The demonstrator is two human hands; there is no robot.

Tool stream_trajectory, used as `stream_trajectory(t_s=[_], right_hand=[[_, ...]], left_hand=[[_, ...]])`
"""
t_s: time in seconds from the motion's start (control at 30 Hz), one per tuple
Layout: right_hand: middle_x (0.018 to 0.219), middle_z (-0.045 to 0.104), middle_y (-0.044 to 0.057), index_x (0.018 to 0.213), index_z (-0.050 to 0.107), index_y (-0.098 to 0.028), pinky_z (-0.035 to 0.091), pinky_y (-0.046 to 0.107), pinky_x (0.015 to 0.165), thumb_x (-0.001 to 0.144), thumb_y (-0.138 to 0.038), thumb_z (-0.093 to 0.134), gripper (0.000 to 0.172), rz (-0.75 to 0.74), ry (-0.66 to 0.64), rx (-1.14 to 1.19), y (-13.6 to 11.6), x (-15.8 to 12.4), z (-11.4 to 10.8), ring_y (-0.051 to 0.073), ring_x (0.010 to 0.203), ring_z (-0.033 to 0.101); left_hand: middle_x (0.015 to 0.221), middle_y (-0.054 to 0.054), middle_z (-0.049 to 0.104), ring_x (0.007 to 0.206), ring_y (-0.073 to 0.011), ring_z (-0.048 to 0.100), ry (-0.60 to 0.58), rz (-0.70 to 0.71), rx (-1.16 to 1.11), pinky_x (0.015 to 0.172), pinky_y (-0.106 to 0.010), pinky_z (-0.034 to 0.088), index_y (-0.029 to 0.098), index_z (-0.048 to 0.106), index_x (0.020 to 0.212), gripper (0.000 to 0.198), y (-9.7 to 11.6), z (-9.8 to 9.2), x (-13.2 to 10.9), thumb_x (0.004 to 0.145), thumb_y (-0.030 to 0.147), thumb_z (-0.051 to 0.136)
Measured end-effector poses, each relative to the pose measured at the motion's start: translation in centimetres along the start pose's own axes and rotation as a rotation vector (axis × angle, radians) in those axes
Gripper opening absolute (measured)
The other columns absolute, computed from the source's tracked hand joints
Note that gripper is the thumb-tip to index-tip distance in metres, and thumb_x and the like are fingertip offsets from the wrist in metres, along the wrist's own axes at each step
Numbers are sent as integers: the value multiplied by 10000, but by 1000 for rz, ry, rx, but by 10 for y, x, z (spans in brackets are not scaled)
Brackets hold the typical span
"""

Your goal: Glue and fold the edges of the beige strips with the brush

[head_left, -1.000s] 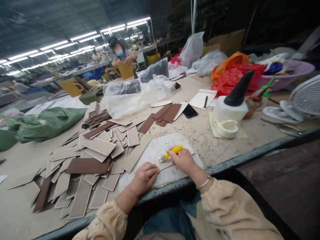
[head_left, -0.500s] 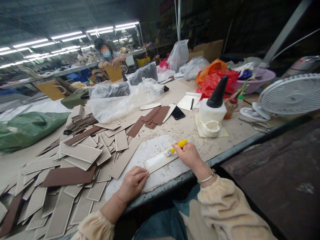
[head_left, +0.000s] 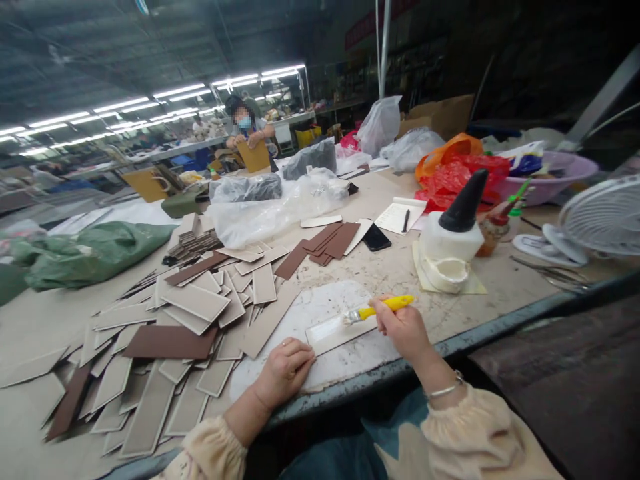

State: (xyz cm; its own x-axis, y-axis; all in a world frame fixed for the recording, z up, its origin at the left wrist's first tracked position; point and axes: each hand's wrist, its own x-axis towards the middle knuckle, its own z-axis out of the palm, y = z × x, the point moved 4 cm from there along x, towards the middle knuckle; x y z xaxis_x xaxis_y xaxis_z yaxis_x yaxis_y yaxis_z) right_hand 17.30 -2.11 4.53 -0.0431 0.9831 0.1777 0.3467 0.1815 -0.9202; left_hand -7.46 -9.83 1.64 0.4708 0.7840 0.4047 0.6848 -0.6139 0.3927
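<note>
My right hand [head_left: 403, 328] is closed round the yellow handle of a paintbrush [head_left: 395, 303]. Its bristles touch a long, narrow pale panel [head_left: 333, 333] with a wet-looking white coating on its surface. At the panel's left end, my left hand [head_left: 286, 368] has its fingers curled together and the fingertips pressed on the edge. Under the panel lies a stained white sheet [head_left: 327, 293]. Left of it is a loose heap of beige panels [head_left: 197, 300], with a few brown panels [head_left: 170, 341] among them.
To the right stand a white glue bottle [head_left: 447, 250] with a black cone top, scissors [head_left: 547, 270] and a white fan [head_left: 605, 217]. A phone [head_left: 376, 237] and notepad [head_left: 400, 217] lie behind. Plastic bags [head_left: 280, 203] cover the back. A masked co-worker holds a yellow-brown board [head_left: 254, 157].
The whole view has shifted, so things appear further right and slightly lower. The brush now lies flatter, its bristles still on the panel. My left hand stays at the panel's end.
</note>
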Motion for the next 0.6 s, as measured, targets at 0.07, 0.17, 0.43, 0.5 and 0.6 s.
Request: stream_trajectory(t_s=[0.07,0.17,0.43,0.5,0.6], right_hand=[[456,501,-29,569,544,-216,431,235,560,897,-500,453,443,46,-115,108,-5,-4,21,132,478,521],[467,528,-25,535,541,-220,437,232,580,894,-472,453,447,37,-240,126,-10,-9,49,127,485,534],[611,669,33,511,570,-221,455,244,606,876,-422,447,435,-37,-104,-145,0,3,34,167,616,644],[605,670,50,541,606,-211,455,256,592,874,-434,450,430,-33,-42,-226,5,6,19,187,623,654],[623,680,79,565,630,-194,447,270,596,886,-441,442,447,-58,46,-381,12,8,-2,207,631,658]], left_hand=[[843,-71,666,788,-160,595,-9,4,-1,739,-309,522,172,673,893,162,0,0,0,899,160,512],[853,-74,665,802,-164,587,-19,4,-6,752,-319,515,170,669,915,158,-1,1,0,900,159,512],[837,-67,657,788,-155,590,-21,14,-24,749,-310,514,168,667,871,161,0,1,3,899,158,508],[845,-63,655,795,-152,586,-16,15,-34,755,-304,511,167,665,882,143,0,0,4,889,143,524],[864,-60,652,805,-151,575,-19,14,-45,768,-304,504,167,659,894,132,-1,1,3,884,128,533]])
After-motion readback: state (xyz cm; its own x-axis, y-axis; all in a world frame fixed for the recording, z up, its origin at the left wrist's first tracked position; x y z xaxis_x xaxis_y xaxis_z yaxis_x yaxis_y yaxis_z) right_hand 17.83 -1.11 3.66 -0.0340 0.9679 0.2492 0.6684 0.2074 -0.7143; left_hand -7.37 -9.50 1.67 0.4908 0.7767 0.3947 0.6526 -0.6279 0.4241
